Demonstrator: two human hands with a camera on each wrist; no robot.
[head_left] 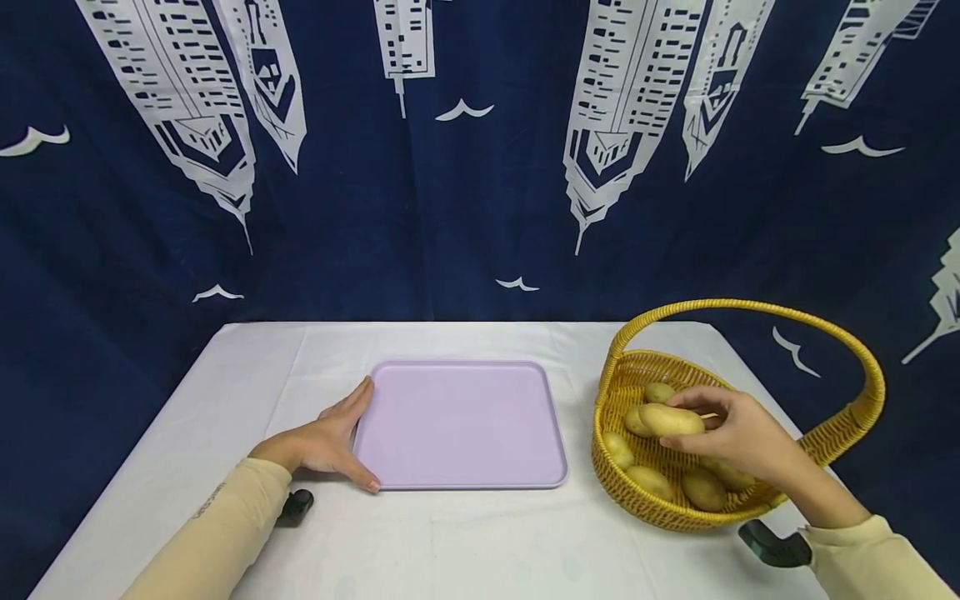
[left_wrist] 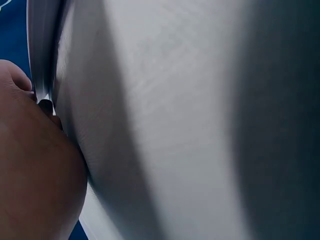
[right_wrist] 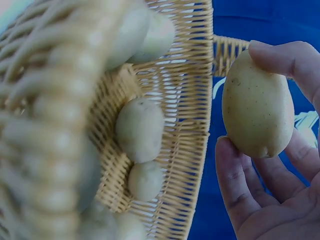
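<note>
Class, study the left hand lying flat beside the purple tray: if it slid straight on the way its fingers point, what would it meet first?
Probably nothing: the left hand points along the tray edge it already touches, over bare tablecloth.

Pale oval potato [head_left: 670,419] held lengthwise above wicker basket [head_left: 840,433]; lilac tray [head_left: 461,425] flat, empty.

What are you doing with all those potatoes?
A person sits at a table covered in white cloth. Their right hand holds one yellowish potato over a woven yellow basket with a hoop handle, where several more potatoes lie. Their left hand rests flat against the left edge of a pale purple rectangular tray, which has nothing on it.
</note>
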